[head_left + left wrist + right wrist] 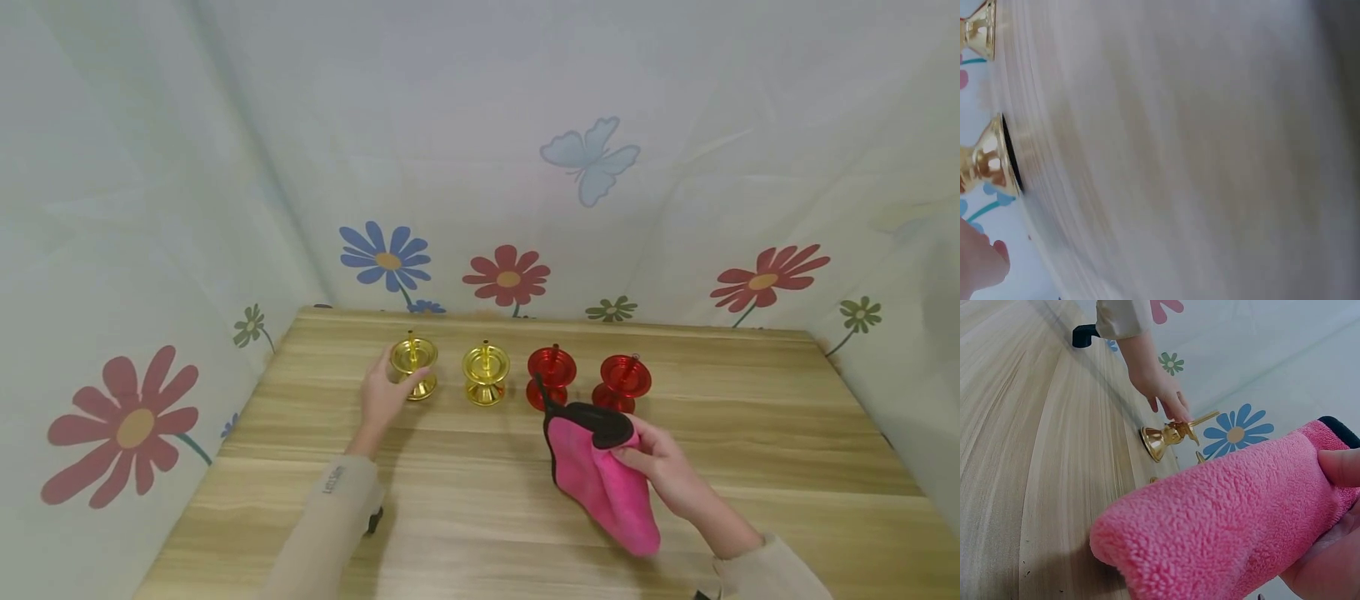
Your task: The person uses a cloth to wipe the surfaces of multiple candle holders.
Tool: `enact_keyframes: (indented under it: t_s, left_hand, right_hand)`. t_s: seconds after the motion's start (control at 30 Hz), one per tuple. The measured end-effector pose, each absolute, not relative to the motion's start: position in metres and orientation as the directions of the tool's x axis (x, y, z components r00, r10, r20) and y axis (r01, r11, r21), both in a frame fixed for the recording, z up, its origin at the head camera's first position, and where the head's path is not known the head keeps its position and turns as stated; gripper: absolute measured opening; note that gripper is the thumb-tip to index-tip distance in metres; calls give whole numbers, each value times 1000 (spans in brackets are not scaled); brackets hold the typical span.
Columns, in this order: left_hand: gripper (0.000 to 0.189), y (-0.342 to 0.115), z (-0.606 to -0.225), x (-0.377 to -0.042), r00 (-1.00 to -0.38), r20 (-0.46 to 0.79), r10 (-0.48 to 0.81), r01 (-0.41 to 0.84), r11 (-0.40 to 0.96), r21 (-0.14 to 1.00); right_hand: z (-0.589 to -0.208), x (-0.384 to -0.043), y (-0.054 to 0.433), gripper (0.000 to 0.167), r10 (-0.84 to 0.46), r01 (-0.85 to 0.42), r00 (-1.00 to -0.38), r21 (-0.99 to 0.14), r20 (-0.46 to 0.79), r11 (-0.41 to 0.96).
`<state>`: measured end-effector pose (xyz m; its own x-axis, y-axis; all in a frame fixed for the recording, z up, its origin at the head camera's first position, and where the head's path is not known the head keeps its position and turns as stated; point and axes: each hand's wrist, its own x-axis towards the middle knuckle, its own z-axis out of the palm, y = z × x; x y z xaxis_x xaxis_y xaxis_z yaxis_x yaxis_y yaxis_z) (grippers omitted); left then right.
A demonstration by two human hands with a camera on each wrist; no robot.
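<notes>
My left hand (384,398) has its thumb and fingers round the dish of the leftmost gold candle holder (414,357), which stands upright. In the left wrist view a fingertip (999,253) shows beside the flared foot of this candle holder (988,159); its dish is out of frame. A bunched pink cloth (600,479) with black edging hangs from my right hand (667,471). Seen from the right wrist, the thumb (1342,467) presses on the fleecy cloth (1210,519). A second gold candle holder (486,367) stands just right of the first.
Two red candle holders, one nearer the middle (552,367) and one farther right (626,377), continue the row. They stand on a wood-grain table (450,508). Flower-printed white cloth (637,233) rises behind the table's back edge and along its sides.
</notes>
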<state>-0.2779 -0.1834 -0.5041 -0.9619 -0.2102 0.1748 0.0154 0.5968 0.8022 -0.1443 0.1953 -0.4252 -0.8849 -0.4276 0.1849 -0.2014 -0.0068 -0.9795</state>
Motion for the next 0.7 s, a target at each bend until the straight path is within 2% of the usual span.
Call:
enact_keyframes:
  t_s: [0.27, 0.43, 0.5, 0.6, 0.7]
  left_hand:
    - [76, -194, -506, -280, -976, 171, -132, 58, 603, 795]
    - [95, -190, -494, -274, -964, 190, -187, 53, 564, 824]
    - [102, -186, -487, -271, -945, 236, -226, 68, 570, 819]
    - [98, -176, -476, -266, -898, 370, -239, 163, 601, 782]
    - [92, -163, -468, -260, -852, 495, -169, 287, 640, 712]
  right_hand:
    - [-425, -144, 195, 36, -416, -197, -893, -980, 172, 16]
    - [-425, -144, 196, 37, -408, -192, -898, -981, 163, 31]
    - [-425, -144, 197, 38, -405, -188, -901, -982, 158, 35]
    - [-424, -143, 198, 36, -407, -188, -900, -981, 157, 37]
    - [-423, -143, 198, 34, -413, -191, -896, -981, 160, 34]
